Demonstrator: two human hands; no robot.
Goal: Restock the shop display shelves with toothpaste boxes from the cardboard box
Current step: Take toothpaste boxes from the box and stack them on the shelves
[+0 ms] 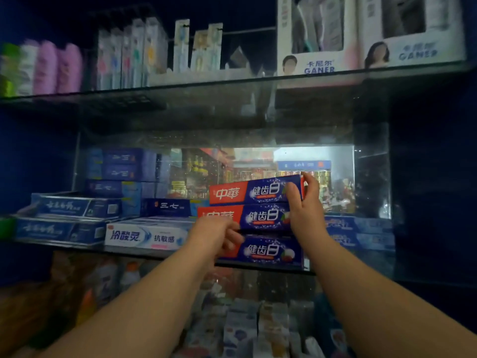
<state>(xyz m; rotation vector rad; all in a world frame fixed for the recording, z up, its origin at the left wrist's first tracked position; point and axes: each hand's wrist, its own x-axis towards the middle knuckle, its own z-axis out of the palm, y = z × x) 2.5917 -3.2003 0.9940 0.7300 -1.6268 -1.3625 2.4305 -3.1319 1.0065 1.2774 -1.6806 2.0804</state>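
Note:
Three red-and-blue toothpaste boxes lie stacked on the middle glass shelf. My right hand grips the right end of the top toothpaste box, thumb on its front face and fingers over its end. My left hand rests at the left end of the middle toothpaste box, fingers curled against the stack and covering part of the bottom toothpaste box. The cardboard box is out of view.
A white toothpaste box and blue toothpaste boxes lie left of the stack, more blue boxes to its right. The upper shelf carries toothbrush packs and white display cartons. Bottles and packets fill the shelf below.

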